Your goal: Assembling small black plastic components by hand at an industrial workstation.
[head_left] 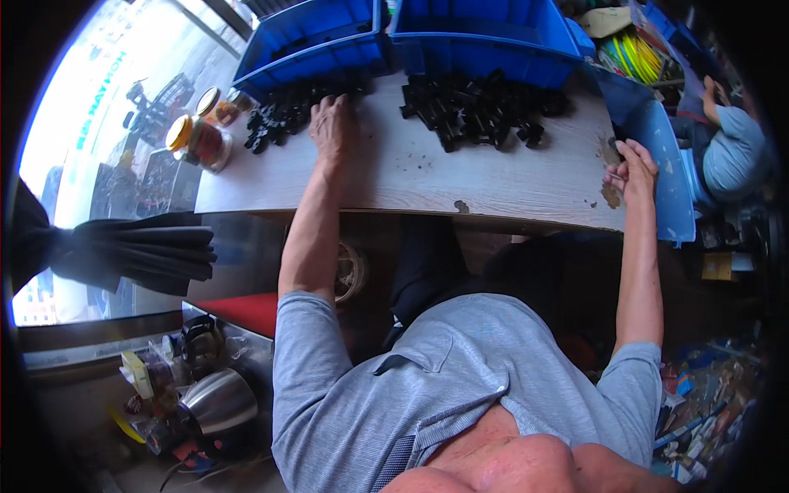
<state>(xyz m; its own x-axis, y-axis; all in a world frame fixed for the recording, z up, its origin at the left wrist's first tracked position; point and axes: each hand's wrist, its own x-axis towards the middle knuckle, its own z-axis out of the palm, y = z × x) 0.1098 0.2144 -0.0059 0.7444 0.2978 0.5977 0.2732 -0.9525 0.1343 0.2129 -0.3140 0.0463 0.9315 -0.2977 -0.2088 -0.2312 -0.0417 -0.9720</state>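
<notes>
Head view only. Left hand [331, 123] lay flat, palm down, on the wooden counter [427, 177], fingers spread and their tips touching the left heap of small black plastic parts [283, 111]; nothing clamped in that grip. Right hand [634, 168] rested at the counter's right end, fingers curled together around what looked like a thin pale piece; what it was could not be made out.

A second, larger heap of black parts [477, 107] sat in the middle of the counter, apart from both hands. Two blue bins [472, 37] stood at the far edge behind the heaps, and a blue tray [662, 164] lay just beside the right hand.

Progress, as a judgement: both heaps remained loose on the counter and looked unsorted, so most of the handling appeared to be left. Bin contents were too dark to read, so the finished count could not be told.

Glass jars with yellow lids [200, 141] stood left of the heap. Another person's sleeve [731, 152] showed at far right, mostly cut off by the rim. Under-counter area dark; a metal kettle [218, 401] was visible lower left.
</notes>
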